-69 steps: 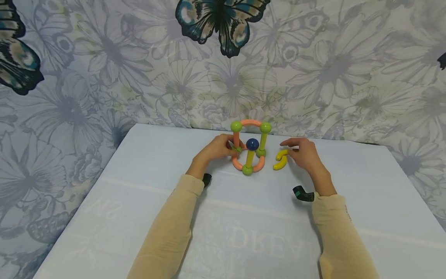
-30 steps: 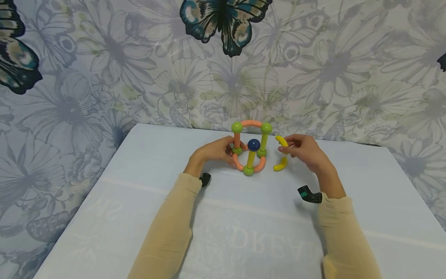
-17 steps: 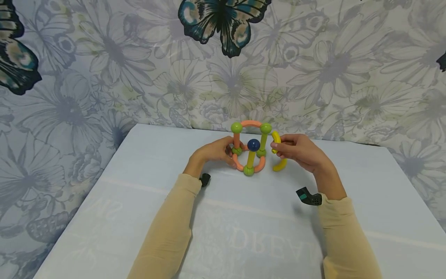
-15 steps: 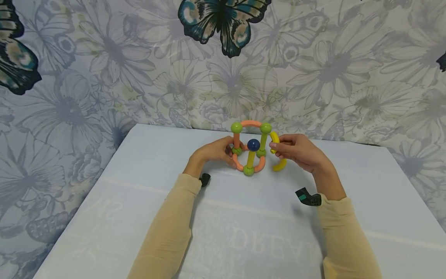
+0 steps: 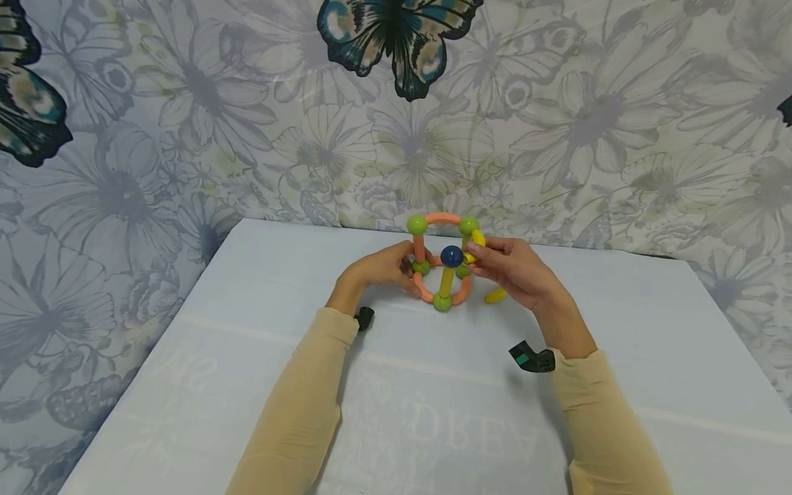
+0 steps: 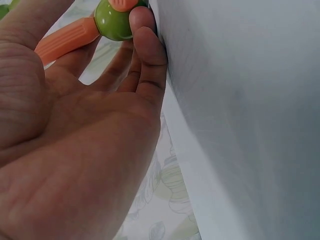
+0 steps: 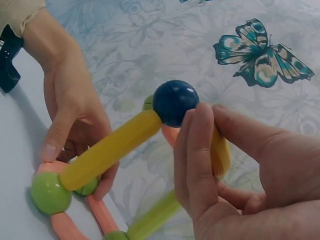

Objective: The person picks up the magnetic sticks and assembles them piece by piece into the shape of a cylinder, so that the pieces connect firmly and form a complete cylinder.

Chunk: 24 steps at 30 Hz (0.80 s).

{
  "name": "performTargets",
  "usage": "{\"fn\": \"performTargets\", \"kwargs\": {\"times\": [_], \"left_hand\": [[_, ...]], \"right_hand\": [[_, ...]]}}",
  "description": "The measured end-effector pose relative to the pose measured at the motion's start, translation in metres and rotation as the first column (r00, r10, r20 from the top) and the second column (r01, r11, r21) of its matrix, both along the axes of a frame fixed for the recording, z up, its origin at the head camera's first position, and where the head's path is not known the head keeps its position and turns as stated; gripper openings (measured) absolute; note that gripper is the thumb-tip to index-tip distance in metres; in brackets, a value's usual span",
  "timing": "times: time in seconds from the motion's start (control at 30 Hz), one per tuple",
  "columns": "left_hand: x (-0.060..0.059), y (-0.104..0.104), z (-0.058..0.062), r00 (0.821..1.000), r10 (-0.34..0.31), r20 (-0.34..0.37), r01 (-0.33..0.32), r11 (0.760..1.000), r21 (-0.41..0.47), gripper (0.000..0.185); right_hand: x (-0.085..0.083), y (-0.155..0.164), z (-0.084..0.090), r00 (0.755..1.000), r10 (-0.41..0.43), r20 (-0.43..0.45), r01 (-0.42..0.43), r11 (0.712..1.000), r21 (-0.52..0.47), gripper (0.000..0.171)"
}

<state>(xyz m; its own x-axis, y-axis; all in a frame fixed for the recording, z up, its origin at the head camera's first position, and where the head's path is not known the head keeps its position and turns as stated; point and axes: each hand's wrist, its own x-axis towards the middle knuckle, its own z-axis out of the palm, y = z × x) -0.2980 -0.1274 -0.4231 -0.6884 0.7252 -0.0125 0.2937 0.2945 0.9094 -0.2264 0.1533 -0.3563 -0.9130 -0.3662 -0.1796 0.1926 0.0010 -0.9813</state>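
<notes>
A toy frame of coloured sticks and balls stands on the table, with an orange ring at its base and an orange arch across the back. My left hand grips its left side, fingers around a green ball and thumb on the orange ring. At the front, a yellow post carries a dark blue ball. My right hand pinches a yellow curved stick right beside that ball; fingers hide whether they touch. Another yellow curved stick lies under my right hand, partly covered.
The white table backs onto a wall with floral covering. A butterfly decoration hangs above. Black wrist cameras, such as the right one, sit at both cuffs.
My right hand has picked one yellow curved stick off the table, raised it and brought it left to the blue ball. My left hand stays at the frame, its thumb now lower on the ring.
</notes>
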Motion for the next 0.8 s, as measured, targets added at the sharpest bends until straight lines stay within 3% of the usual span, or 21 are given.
{"fn": "performTargets", "kwargs": {"times": [0.27,0.5,0.63,0.73,0.8], "left_hand": [[0.0,0.001,0.0,1.0,-0.002,-0.017,0.002,1.0,-0.016,0.058],[0.0,0.002,0.002,1.0,0.006,-0.011,-0.006,1.0,-0.015,0.06],[0.001,0.002,0.002,1.0,0.024,-0.013,-0.025,0.999,-0.028,0.062],[0.0,0.003,0.001,0.999,0.034,-0.018,-0.034,0.999,-0.03,0.063],[0.0,0.003,0.001,0.999,0.039,-0.019,-0.039,0.999,-0.021,0.06]], "right_hand": [[0.001,-0.013,-0.005,0.998,-0.059,-0.01,0.058,0.997,-0.05,0.045],[-0.002,0.002,0.001,0.999,0.01,-0.036,-0.007,0.998,0.068,0.059],[-0.006,0.019,0.001,0.997,-0.009,-0.074,0.02,0.988,0.154,0.063],[-0.008,0.025,-0.004,0.994,-0.016,-0.107,0.046,0.959,0.28,0.049],[-0.009,0.023,-0.01,0.987,0.024,-0.159,0.046,0.905,0.422,0.039]]}}
